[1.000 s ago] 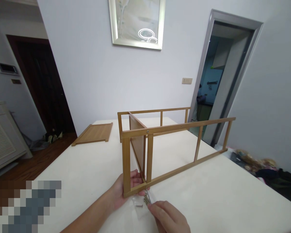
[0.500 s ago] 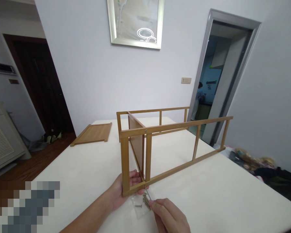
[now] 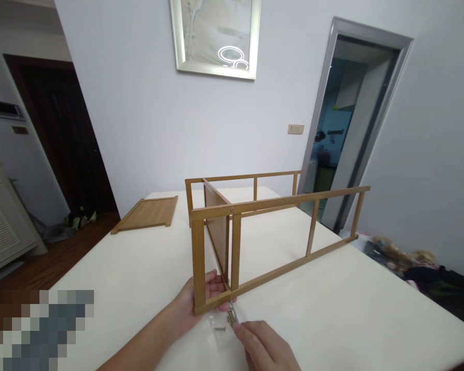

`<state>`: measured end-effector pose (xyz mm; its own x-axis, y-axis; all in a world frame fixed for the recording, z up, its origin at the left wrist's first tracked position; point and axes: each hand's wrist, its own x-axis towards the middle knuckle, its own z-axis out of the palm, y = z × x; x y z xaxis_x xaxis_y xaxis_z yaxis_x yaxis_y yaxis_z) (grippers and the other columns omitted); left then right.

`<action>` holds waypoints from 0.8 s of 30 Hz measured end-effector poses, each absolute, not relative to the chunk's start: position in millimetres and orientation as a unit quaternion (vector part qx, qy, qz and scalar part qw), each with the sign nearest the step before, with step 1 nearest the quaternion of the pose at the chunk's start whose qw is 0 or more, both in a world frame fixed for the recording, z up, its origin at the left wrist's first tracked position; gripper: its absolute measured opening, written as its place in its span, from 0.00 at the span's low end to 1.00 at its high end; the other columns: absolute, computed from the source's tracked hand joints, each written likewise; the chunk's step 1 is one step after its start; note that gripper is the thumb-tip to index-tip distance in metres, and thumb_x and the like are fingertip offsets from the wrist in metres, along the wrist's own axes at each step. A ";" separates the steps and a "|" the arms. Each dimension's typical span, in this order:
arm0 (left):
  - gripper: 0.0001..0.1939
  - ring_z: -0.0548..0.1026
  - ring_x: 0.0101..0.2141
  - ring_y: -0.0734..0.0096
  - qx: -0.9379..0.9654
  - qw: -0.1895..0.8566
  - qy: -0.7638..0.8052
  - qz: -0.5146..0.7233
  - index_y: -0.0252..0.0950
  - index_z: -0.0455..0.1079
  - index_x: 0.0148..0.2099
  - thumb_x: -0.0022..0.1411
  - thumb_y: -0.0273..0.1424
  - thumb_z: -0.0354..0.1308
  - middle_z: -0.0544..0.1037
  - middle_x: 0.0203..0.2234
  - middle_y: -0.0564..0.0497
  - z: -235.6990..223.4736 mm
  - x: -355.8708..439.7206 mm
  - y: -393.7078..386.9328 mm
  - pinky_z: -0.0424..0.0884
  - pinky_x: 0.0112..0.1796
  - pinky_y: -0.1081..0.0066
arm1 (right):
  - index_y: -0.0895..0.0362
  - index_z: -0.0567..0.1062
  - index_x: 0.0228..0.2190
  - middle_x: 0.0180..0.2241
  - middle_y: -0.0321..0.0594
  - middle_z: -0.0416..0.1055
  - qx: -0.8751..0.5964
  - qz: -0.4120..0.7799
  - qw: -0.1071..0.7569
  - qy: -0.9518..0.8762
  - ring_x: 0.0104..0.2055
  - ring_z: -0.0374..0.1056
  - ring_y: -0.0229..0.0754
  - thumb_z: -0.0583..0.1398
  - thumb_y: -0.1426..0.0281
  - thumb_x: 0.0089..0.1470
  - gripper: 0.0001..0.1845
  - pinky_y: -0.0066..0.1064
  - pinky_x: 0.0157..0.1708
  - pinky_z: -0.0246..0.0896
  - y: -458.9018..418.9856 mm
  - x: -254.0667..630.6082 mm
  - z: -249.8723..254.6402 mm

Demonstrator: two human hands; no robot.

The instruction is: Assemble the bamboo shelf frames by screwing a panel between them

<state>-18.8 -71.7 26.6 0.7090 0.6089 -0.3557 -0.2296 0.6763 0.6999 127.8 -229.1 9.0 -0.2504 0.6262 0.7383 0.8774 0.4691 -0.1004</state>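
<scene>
A half-built bamboo rack (image 3: 270,201) stands on its side on the white table (image 3: 332,304), two ladder-like side frames joined by one upright shelf panel (image 3: 216,229). My left hand (image 3: 195,304) wraps round the near bottom corner of the front frame, fingers behind the rail. My right hand (image 3: 265,348) is just in front of it, fingertips pinched at a small clear plastic bag of screws (image 3: 226,322) lying on the table by that corner. What the fingertips hold is too small to make out.
A loose bamboo shelf panel (image 3: 149,214) lies flat at the table's far left corner. A framed picture (image 3: 216,36) hangs on the wall behind. An open doorway (image 3: 344,129) is at the right, a dark wooden door (image 3: 58,134) at the left. Dark clutter (image 3: 421,268) lies beyond the table's right edge.
My right hand has shifted slightly over the screw bag, fingertips working at the screws. The left hand and rack have stayed put.
</scene>
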 end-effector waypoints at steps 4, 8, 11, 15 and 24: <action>0.15 0.81 0.33 0.54 0.323 0.864 0.303 0.241 0.26 0.71 0.39 0.66 0.35 0.52 0.81 0.29 0.38 29.0 -18.4 -72.8 0.75 0.28 0.67 | 0.62 0.74 0.43 0.34 0.47 0.79 -0.473 -0.252 0.364 -0.762 0.33 0.75 0.44 0.52 0.78 0.62 0.13 0.31 0.34 0.73 -228.0 126.0 16.4; 0.16 0.81 0.33 0.55 0.325 0.861 0.308 0.241 0.25 0.71 0.39 0.66 0.36 0.52 0.81 0.29 0.38 29.6 -18.2 -73.1 0.75 0.28 0.67 | 0.61 0.76 0.41 0.33 0.45 0.79 -0.478 -0.301 0.356 -0.744 0.32 0.76 0.44 0.52 0.78 0.62 0.13 0.32 0.33 0.73 -227.8 125.5 21.0; 0.16 0.81 0.33 0.55 0.327 0.863 0.301 0.240 0.25 0.72 0.40 0.66 0.36 0.53 0.81 0.30 0.38 28.4 -18.4 -72.6 0.75 0.29 0.67 | 0.60 0.77 0.40 0.32 0.43 0.80 -0.478 -0.319 0.357 -0.737 0.31 0.75 0.43 0.51 0.78 0.63 0.14 0.31 0.32 0.72 -227.6 125.6 20.9; 0.16 0.81 0.33 0.56 0.325 0.864 0.300 0.242 0.25 0.71 0.40 0.66 0.36 0.52 0.81 0.30 0.38 27.9 -18.5 -72.4 0.75 0.28 0.67 | 0.61 0.76 0.39 0.31 0.44 0.79 -0.487 -0.312 0.369 -0.728 0.29 0.74 0.42 0.52 0.79 0.62 0.12 0.31 0.29 0.71 -227.0 123.9 19.4; 0.15 0.81 0.35 0.53 0.326 0.861 0.301 0.246 0.26 0.71 0.40 0.65 0.36 0.53 0.81 0.30 0.38 28.0 -19.3 -72.5 0.75 0.29 0.67 | 0.60 0.75 0.36 0.25 0.41 0.75 -0.507 -0.284 0.413 -0.701 0.25 0.69 0.39 0.59 0.78 0.57 0.05 0.30 0.24 0.65 -225.7 120.0 19.4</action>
